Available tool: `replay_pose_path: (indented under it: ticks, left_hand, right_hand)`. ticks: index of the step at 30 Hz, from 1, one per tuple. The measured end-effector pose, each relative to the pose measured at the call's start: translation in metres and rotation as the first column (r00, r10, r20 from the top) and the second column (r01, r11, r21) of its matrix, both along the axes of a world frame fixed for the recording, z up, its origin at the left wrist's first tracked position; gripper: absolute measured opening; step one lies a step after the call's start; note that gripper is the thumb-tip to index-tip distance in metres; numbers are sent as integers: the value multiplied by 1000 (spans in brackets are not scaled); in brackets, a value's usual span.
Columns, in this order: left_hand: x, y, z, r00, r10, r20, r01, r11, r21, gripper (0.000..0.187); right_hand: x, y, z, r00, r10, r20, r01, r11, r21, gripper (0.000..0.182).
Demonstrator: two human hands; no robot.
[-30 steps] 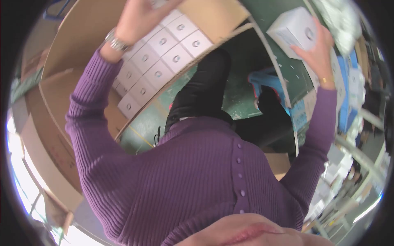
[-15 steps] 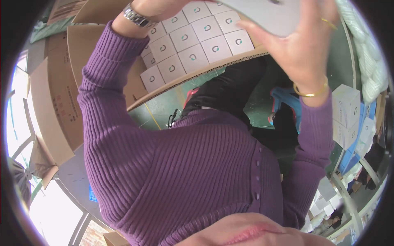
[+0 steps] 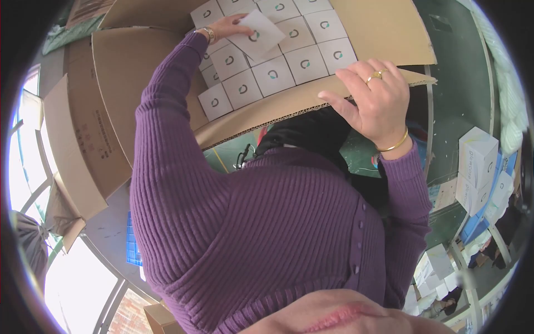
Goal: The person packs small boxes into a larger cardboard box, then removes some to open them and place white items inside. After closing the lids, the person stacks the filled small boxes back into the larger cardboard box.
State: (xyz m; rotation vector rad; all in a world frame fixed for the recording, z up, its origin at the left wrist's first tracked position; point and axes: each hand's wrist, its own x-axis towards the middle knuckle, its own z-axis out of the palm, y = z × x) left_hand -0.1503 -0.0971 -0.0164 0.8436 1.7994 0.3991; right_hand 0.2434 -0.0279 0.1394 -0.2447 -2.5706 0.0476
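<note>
A small white box (image 3: pixel 257 34) with a round dark and green logo is tilted above the other boxes in the carton. My left hand (image 3: pixel 229 26), wearing a metal watch, grips it at its left side, thumb on its top face. Under and around it, rows of matching white boxes (image 3: pixel 305 64) fill the cardboard carton (image 3: pixel 384 28). My right hand (image 3: pixel 375 103), with a ring and a gold bangle, is empty, thumb and fingers apart. It hovers by the carton's near flap (image 3: pixel 267 111), fingertips close to its right part.
More cardboard cartons (image 3: pixel 92 128) stand at the left. On the right, printed white boxes (image 3: pixel 476 167) sit beside a blue surface (image 3: pixel 478 220). Padded pale green material (image 3: pixel 500 78) runs along the right edge. A blue crate (image 3: pixel 133 245) shows at lower left.
My right hand has let go of a pale flat-faced object held close to the camera and moved lower. My left hand has moved down into the carton, now gripping a white box.
</note>
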Motion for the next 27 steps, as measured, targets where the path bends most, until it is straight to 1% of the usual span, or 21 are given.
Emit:
replay_pose_path:
  ticks: [1,2,3,5,6,8,9,11,12,14,15,17,18,20,21,24,27]
  left_hand:
    - [1,3,0,984,-66,-167,71,997,23,95]
    - [1,5,0,935,-125,-330,144,989,33,94]
    - [7,9,1,900,-152,-410,180,983,32,95]
    - [25,13,6,815,-170,-555,210,978,7,120]
    - [33,18,6,789,-174,-589,216,976,0,127]
    - [45,15,1,681,-315,-661,253,948,-191,118]
    - [47,17,2,651,-351,-673,262,936,-235,116]
    - [40,12,8,695,-354,-625,250,935,-251,88]
    - [34,10,20,705,-356,-614,250,934,-254,81]
    - [17,0,56,797,-407,-446,235,889,-393,79]
    - [10,-6,71,817,-413,-402,232,874,-426,79]
    - [-3,-28,94,746,-485,-456,230,831,-507,66]
    - [-7,-37,101,726,-503,-470,224,819,-529,63]
    - [-11,-56,103,628,-560,-540,197,786,-586,92]
    - [-12,-66,98,600,-575,-556,187,777,-601,100]
    - [-15,-89,66,544,-578,-608,104,766,-634,114]
    - [-6,-102,40,543,-605,-582,116,741,-661,114]
  right_hand:
    - [0,1,-1,1000,-1,-1,1,1000,3,53]
    - [0,2,-2,1000,0,-3,0,1000,4,53]
    - [1,3,-2,1000,1,-4,-1,1000,4,53]
    - [-2,4,-3,999,16,-33,-15,1000,19,53]
    - [-2,6,-3,999,20,-42,-19,1000,23,53]
    - [-4,6,-5,999,19,-27,-19,1000,22,48]
    - [-4,7,-5,1000,16,-22,-15,1000,26,47]
    - [-4,6,-8,999,20,-38,-19,999,36,45]
    - [-3,7,-8,999,19,-42,-17,999,40,44]
    - [-1,6,-8,998,26,-54,-24,999,36,46]
    - [-1,8,-8,998,29,-58,-27,999,36,47]
    - [-3,8,-10,995,38,-92,-33,998,51,46]
    - [-5,8,-11,994,42,-105,-36,998,54,46]
    - [-8,9,-11,993,31,-113,-24,998,59,39]
    - [-8,9,-11,993,28,-118,-21,998,59,37]
    - [-6,8,-10,996,12,-89,-7,999,48,33]
    - [-4,7,-9,995,31,-97,-27,999,44,36]
